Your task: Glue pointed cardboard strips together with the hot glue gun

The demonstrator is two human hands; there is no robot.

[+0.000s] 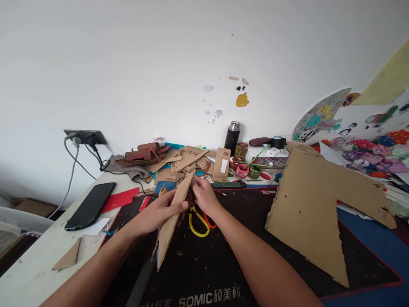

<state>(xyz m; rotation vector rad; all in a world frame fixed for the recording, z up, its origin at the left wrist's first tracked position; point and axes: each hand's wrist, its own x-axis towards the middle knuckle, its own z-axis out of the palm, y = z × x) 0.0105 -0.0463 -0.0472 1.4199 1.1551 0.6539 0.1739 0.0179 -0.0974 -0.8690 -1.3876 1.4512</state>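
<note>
Both my hands hold a long, narrow strip of brown cardboard (172, 221) above a black desk mat (223, 256). My left hand (159, 213) grips the strip at its middle, thumb on top. My right hand (203, 196) pinches its far upper end with closed fingers. The strip slants from the upper right down toward me. Under the hands lie scissors with yellow and red handles (198, 221).
A large cut cardboard sheet (313, 204) lies at the right. A black phone (91, 204) rests at the left beside red paper (119, 199). Cardboard scraps (185, 162), a brown model boat (143, 155), a black flask (232, 136) and paint pots (243, 170) line the wall.
</note>
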